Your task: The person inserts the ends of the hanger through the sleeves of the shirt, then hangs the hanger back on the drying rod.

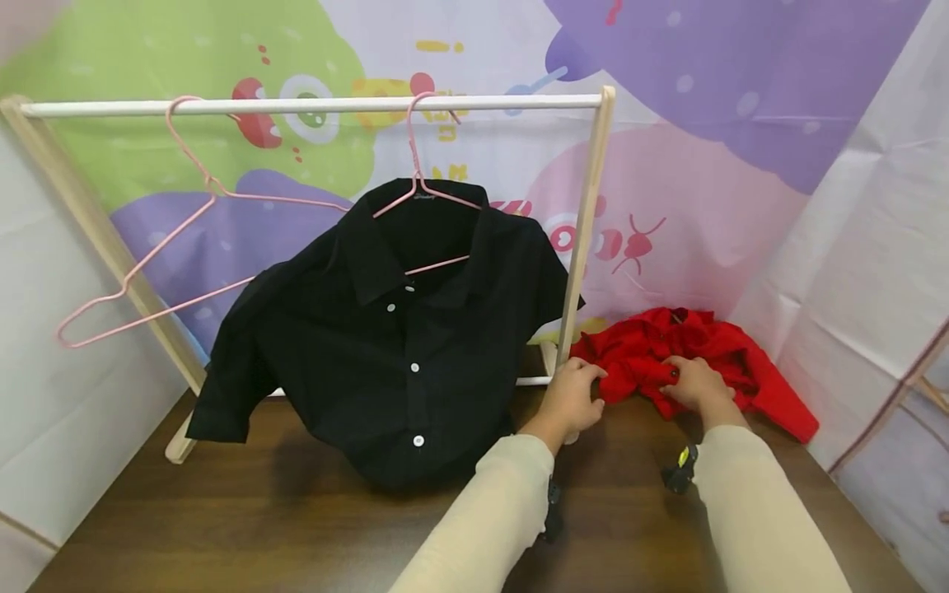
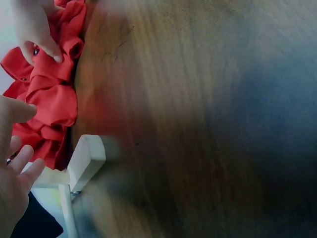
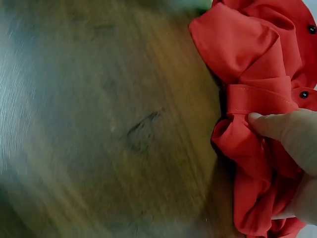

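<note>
A crumpled red shirt (image 1: 771, 379) with dark buttons lies on the table at the right, against the backdrop. My right hand (image 1: 697, 385) holds a fold of it near a button; in the right wrist view the thumb (image 3: 277, 125) presses on the cloth. My left hand (image 1: 569, 399) is beside the rack's right post, at the near left edge of the red shirt. Its fingers are spread and hold nothing, as the left wrist view shows. A black short-sleeved shirt (image 1: 356, 354) with white buttons hangs left of that hand.
The wooden rack (image 1: 585, 222) with a white rail (image 1: 296, 105) stands on the brown table (image 1: 222, 527). A bare pink hanger (image 1: 283, 199) hangs at its left; another pink hanger (image 1: 414, 152) bears the black shirt. Behind is a printed cartoon backdrop (image 1: 689, 239).
</note>
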Tool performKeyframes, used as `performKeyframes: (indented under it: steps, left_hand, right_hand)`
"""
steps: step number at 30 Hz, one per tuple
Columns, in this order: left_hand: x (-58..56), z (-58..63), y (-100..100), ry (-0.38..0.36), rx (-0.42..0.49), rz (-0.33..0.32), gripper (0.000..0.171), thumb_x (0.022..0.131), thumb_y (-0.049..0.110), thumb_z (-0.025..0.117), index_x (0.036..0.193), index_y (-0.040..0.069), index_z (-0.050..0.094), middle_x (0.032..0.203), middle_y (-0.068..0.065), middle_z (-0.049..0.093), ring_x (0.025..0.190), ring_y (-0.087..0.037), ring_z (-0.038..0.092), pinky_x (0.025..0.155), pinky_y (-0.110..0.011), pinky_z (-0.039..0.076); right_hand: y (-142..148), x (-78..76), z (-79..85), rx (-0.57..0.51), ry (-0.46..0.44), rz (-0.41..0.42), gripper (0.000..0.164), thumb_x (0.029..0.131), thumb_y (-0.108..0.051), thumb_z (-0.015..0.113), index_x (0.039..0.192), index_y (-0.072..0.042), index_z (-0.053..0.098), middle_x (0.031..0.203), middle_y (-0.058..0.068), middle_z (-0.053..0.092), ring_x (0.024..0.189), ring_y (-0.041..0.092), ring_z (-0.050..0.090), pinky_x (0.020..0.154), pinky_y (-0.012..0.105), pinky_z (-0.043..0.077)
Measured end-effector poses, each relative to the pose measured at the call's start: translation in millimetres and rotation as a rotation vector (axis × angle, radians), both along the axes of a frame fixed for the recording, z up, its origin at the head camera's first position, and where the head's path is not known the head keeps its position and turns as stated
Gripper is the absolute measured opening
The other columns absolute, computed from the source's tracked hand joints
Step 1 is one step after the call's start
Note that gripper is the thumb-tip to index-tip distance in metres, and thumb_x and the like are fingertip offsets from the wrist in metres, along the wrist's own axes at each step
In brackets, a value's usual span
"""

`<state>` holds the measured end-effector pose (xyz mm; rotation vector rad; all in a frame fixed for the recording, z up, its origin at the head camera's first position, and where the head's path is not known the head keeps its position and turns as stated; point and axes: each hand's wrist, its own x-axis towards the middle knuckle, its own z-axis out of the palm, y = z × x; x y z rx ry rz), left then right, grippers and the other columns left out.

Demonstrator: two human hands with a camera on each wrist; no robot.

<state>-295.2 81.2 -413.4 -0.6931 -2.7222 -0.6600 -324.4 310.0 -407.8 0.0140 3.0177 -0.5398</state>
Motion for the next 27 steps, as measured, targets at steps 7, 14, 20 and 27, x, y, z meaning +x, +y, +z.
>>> performKeyframes:
  steps: [7,14,20,27]
  left_hand:
    - [3.4,-5.7,11,-0.003,-0.033,0.007,0.033,0.075,0.016,0.063,0.107,0.021,0.062,0.106,0.0,0.054,0.095,-0.017,0.051,0.081,-0.022,0.042]
    - [13.7,-9.8,30,-0.026,-0.211,-0.019,0.043,0.078,0.019,0.06,0.12,0.028,0.054,0.123,0.001,0.044,0.105,-0.02,0.044,0.078,-0.026,0.044]
    - [21.8,-19.5,33,-0.078,-0.321,0.008,0.051,0.078,0.025,0.062,0.126,0.033,0.047,0.128,0.001,0.038,0.109,-0.022,0.041,0.081,-0.029,0.043]
    - [24.6,-20.3,33,-0.103,-0.359,-0.035,0.044,0.074,0.022,0.066,0.116,0.029,0.056,0.114,0.004,0.05,0.096,-0.017,0.05,0.074,-0.025,0.044]
  right_hand:
    - [-5,6.8,-1.3,0.052,0.056,0.118,0.048,0.074,-0.022,0.065,0.117,-0.007,0.051,0.107,0.028,0.047,0.096,0.048,0.046,0.066,0.065,0.035]
    - [-6,16.4,-7.4,0.137,0.125,0.229,0.045,0.072,-0.019,0.068,0.112,-0.002,0.055,0.088,0.02,0.058,0.09,0.039,0.05,0.073,0.052,0.042]
    - [-10,29.2,-10.1,0.151,0.125,0.288,0.045,0.07,-0.019,0.07,0.109,-0.001,0.057,0.087,0.017,0.06,0.091,0.039,0.051,0.076,0.05,0.042]
    - [-10,47.6,-8.4,0.13,0.136,0.346,0.044,0.069,-0.021,0.071,0.106,-0.001,0.059,0.087,0.013,0.059,0.088,0.035,0.052,0.074,0.047,0.043]
